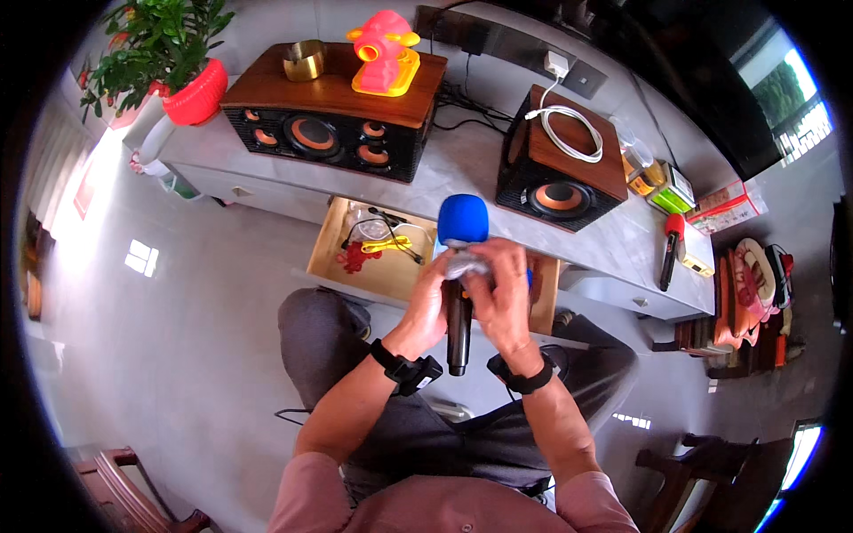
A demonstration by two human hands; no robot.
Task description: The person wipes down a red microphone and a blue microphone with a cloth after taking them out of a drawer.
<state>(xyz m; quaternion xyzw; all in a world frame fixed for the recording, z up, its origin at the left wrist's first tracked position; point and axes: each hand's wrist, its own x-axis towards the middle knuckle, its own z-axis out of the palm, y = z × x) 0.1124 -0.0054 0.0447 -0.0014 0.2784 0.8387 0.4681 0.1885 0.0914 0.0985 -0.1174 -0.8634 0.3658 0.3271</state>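
Observation:
A black handheld microphone (459, 333) with a blue foam windscreen (463, 218) points away from me over the open drawer. My left hand (425, 303) grips it around the upper handle. Bunched around its neck, just below the foam, is a crumpled grey cloth or wipe (466, 261). My right hand (500, 283) pinches this material against the microphone. Fingers and cloth hide the microphone's neck. Beneath the hands, the wooden drawer (323, 263) holds a yellow cable (386, 244), black and white cables, a clear plastic bag and a red item.
A long wooden speaker (333, 113) and a smaller speaker (566, 160) stand on the marble-topped cabinet (460, 166). Another microphone (669, 256), with a red windscreen, lies at the right. A potted plant (196, 93) is at far left; wooden chairs (126, 493) stand behind me.

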